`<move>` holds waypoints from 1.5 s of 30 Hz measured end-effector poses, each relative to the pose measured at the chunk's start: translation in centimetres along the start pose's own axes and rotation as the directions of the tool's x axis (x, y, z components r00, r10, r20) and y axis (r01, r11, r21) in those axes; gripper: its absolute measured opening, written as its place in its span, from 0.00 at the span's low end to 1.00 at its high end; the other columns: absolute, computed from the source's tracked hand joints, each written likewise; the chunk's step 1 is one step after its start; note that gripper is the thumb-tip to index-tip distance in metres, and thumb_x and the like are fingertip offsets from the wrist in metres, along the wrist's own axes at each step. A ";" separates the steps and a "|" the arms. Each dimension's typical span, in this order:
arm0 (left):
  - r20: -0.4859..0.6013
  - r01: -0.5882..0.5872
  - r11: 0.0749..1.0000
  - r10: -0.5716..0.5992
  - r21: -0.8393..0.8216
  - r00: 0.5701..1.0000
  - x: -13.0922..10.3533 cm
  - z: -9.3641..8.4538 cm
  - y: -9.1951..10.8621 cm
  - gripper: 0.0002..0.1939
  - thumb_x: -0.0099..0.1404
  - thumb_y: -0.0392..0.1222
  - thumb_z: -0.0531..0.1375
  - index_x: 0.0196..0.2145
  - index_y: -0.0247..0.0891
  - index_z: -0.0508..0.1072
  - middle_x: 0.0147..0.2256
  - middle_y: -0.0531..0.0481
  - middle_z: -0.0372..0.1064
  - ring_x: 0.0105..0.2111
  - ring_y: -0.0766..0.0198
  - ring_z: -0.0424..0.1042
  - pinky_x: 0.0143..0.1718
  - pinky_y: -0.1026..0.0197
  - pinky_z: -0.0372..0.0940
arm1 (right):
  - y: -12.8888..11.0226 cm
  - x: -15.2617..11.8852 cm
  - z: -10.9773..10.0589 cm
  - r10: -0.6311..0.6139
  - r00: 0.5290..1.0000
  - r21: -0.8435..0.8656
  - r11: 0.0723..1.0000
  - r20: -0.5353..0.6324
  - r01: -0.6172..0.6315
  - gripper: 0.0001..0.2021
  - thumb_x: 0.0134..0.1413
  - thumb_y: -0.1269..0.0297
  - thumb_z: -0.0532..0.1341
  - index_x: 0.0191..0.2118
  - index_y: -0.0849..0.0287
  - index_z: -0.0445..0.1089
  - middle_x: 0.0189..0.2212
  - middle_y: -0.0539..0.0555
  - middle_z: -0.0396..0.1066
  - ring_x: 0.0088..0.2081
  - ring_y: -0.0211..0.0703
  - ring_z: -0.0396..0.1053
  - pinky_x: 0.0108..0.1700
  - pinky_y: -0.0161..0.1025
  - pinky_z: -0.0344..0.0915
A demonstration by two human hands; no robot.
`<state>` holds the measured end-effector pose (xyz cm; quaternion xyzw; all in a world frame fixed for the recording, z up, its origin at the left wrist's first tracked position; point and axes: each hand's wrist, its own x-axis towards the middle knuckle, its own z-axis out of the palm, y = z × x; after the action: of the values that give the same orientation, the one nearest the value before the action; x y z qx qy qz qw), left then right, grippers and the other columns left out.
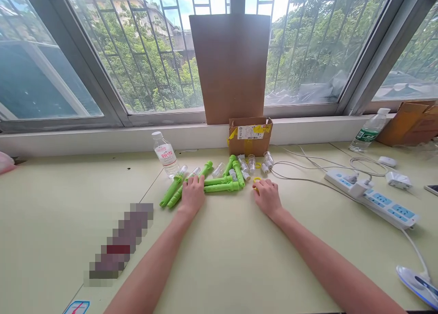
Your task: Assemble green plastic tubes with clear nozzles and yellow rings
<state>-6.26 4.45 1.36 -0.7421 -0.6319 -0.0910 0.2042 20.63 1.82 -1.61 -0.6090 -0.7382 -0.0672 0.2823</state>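
My left hand [193, 193] lies over the pile with its fingers curled round a green plastic tube [217, 181]; part of that tube is hidden under the fingers. Beside it another green tube [172, 191] with a clear end slants towards the water bottle. My right hand [268, 196] rests on the table, fingers bent and closed at a small yellow ring [257, 180], which the fingertips partly cover. Between and behind the hands lie more green tubes, clear ribbed plastic caps [251, 162] and small white cylinders [264, 168].
An opened cardboard box [249, 143] stands at the wall behind the parts. A labelled water bottle [165, 155] is at the left, another bottle [369, 130] at the far right. Cables and a power strip [372, 200] spread over the right side. A blurred patch [119, 245] covers something at left.
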 end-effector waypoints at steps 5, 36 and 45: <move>0.035 0.019 1.000 -0.018 -0.024 0.999 -0.2 0.3 -0.1 0.24 0.61 0.28 0.44 0.54 0.33 0.64 0.48 0.35 0.65 0.45 0.48 0.63 0.41 0.50 0.59 | 0.0 0.0 0.0 -0.029 1.000 -0.015 0.999 -0.003 0.029 0.12 0.54 0.76 0.52 0.37 0.57 0.71 0.33 0.55 0.72 0.39 0.47 0.64 0.42 0.44 0.51; -0.580 -0.589 0.723 0.320 -0.362 0.749 -3.2 -3.7 4.9 0.12 0.67 0.34 0.50 0.49 0.39 0.58 0.42 0.42 0.66 0.42 0.60 0.70 0.39 0.60 0.67 | -0.9 0.3 -0.3 0.177 0.982 0.652 0.753 -0.067 -0.091 0.11 0.57 0.67 0.51 0.36 0.59 0.71 0.30 0.55 0.68 0.30 0.41 0.65 0.31 0.37 0.64; -0.273 -0.464 0.766 0.378 -0.445 0.885 -2.9 -2.5 5.3 0.24 0.57 0.25 0.48 0.52 0.36 0.56 0.42 0.41 0.66 0.42 0.55 0.68 0.41 0.55 0.64 | -0.7 0.5 -0.5 0.181 0.961 0.899 0.351 0.210 -0.263 0.11 0.43 0.67 0.56 0.33 0.59 0.73 0.25 0.51 0.67 0.24 0.37 0.59 0.24 0.34 0.57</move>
<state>-1.31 0.12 1.50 -0.8817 -0.3839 -0.2643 0.0731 20.13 1.88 -0.77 -0.4459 -0.5715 0.4141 0.5505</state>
